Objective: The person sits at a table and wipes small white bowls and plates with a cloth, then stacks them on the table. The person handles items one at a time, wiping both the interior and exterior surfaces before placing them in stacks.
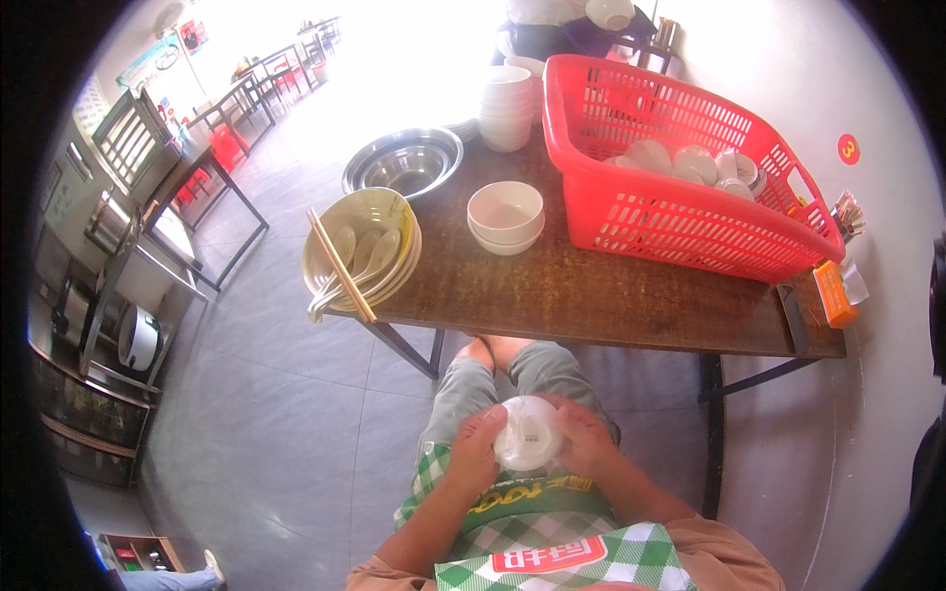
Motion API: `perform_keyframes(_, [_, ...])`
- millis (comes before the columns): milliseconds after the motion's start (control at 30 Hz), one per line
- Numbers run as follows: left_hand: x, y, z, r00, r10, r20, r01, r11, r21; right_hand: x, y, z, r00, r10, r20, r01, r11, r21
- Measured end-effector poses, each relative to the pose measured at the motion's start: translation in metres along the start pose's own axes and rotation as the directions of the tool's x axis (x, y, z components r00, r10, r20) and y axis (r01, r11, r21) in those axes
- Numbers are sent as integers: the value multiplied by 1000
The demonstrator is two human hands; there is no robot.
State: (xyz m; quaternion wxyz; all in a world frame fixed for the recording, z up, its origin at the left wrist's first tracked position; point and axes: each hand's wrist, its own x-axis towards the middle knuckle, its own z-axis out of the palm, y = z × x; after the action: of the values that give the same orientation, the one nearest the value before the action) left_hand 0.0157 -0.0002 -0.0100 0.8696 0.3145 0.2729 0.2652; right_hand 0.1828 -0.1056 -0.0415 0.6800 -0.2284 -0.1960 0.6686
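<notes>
Above my lap, both hands hold one small white bowl (528,434) with its base turned up towards me; the base bears a small printed mark. My left hand (477,437) grips its left side, thumb along the rim. My right hand (584,436) grips the opposite side. The fingers beneath the bowl are hidden. On the wooden table (591,303) ahead stand two nested white bowls (505,214). To their right a red plastic basket (680,199) contains several white bowls (695,164).
At the table's left corner, large stacked bowls (406,273) hold ceramic spoons (363,255), with chopsticks (340,266) across the rim. Behind are steel basins (403,166) and a tall bowl stack (505,111). A phone (793,318) and orange tissue pack (835,295) lie at right, near the wall.
</notes>
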Motion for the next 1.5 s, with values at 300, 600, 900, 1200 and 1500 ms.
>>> perform_keyframes(300, [4,-5,-12,1000,-1,-27,-2,992,-129,-4,3,12,986,-16,-165,-17,981,-195])
perform_keyframes(600, [1,-17,-25,979,-159,128,167,984,-55,-3,-5,-1,999,28,-25,-30,993,-112])
perform_keyframes(900, [1,2,-7,999,-41,18,44,976,-215,-5,6,10,995,13,-94,-20,997,-72])
perform_keyframes(1200, [3,-8,-22,996,-71,61,76,993,-95,-5,7,14,983,-90,-162,55,976,-209])
perform_keyframes(1500, [-3,-13,-21,968,-230,95,233,972,-21,-9,-8,4,995,-70,-75,63,993,-103])
